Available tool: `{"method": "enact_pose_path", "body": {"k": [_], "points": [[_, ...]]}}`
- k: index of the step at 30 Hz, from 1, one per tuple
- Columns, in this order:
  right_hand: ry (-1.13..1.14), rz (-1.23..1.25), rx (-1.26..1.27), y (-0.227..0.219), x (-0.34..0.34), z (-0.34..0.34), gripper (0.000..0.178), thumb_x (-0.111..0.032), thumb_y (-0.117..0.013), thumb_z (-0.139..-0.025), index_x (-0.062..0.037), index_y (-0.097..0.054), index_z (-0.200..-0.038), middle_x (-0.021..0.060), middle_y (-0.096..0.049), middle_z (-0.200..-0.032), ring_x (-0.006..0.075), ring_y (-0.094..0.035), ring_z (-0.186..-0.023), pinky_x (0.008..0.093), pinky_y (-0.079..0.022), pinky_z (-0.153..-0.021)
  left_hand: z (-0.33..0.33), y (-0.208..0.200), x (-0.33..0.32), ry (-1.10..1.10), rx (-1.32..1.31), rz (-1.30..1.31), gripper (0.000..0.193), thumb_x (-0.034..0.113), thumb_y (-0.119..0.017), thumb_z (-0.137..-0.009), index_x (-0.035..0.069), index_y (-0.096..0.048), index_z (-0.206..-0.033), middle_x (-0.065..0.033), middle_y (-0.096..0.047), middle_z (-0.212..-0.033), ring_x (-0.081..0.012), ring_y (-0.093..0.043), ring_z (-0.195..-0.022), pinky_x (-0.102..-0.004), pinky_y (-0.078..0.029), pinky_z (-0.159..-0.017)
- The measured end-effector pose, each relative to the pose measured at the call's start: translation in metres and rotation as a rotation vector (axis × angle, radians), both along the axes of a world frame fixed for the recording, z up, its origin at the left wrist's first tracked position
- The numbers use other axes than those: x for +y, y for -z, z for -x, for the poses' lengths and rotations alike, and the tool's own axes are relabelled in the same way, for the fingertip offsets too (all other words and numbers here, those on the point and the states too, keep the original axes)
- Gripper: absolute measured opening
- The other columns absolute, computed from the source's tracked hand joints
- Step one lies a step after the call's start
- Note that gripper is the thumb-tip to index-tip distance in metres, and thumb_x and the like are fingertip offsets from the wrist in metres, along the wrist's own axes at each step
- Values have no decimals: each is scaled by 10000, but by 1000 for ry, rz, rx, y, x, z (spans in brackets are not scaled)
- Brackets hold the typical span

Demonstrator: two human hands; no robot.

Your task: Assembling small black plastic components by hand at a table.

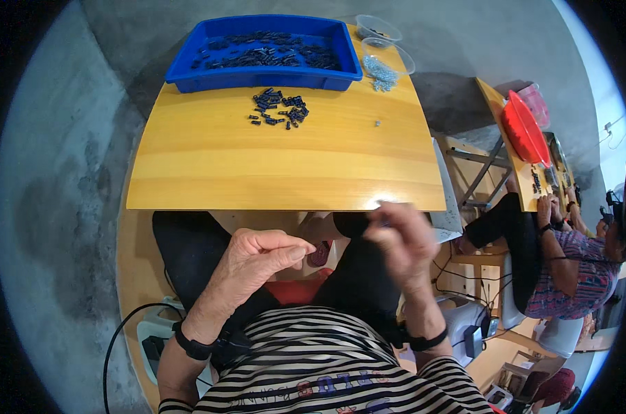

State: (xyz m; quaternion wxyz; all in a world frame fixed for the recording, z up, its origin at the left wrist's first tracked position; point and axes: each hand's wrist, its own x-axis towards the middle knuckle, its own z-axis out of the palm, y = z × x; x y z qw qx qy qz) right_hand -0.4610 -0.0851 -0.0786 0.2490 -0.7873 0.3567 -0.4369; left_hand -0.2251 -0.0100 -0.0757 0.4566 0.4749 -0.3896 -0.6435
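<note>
My left hand (266, 260) is held over my lap, thumb and forefinger pressed together in a pinch. Whatever those fingertips hold, if anything, is too small to make out. Just beyond the table's front edge, on my side, my right hand (404, 243) is smeared by motion with its fingers curled in. A dark speck shows between its fingertips, too blurred to name. On the table, a pile of small black cylindrical parts (280, 108) lies in front of a blue tray (265, 79). A single small grey piece (377, 123) rests to the right of that pile.
More black parts fill the tray. Clear plastic bowls stand right of it, the nearer bowl (408, 63) with small pale pieces spilling beside it. The yellow table (278, 165) ends before my lap. At right, people work at another table with a red basin (523, 127). Cables (468, 277) hang below.
</note>
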Motion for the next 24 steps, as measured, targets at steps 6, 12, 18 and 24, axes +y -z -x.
{"method": "enact_pose_path", "body": {"k": [6, 12, 18, 24], "points": [[460, -128, -354, 21, -50, 110, 255, -35, -575, -902, 10, -608, -1151, 21, -609, -814, 70, -531, -641, 206, -440, -586, -21, -1, 7, -89, -117, 72, 180, 119, -633, -859, -32, -703, -928, -59, -662, -783, -100, -606, -712, -210, -472, -654], [696, -351, 40, 81, -93, 203, 370, -11, -576, -882, -11, -550, -1251, 88, -639, -1059, 119, -612, -751, 243, -499, -626, -34, -5, -1, -146, -181, 169, 160, 94, -641, -854, -15, -708, -950, -63, -684, -810, -91, -604, -718, -209, -475, -649], [627, -294, 29, 35, -92, 163, 346, 3, -569, -846, 6, -576, -1192, 115, -641, -1062, 154, -625, -798, 255, -510, -660, -51, -7, -16, -234, -329, 211, 151, 78, -646, -850, -17, -707, -951, -63, -689, -848, -89, -609, -736, -210, -475, -659], [122, -245, 62, -31, -88, 24, 248, 23, -548, -851, 28, -627, -1087, 71, -632, -952, 118, -600, -746, 241, -483, -664, -63, 5, -47, -356, -448, 359, 135, 76, -658, -827, -8, -709, -920, -73, -662, -784, -105, -600, -712, -231, -469, -643]]}}
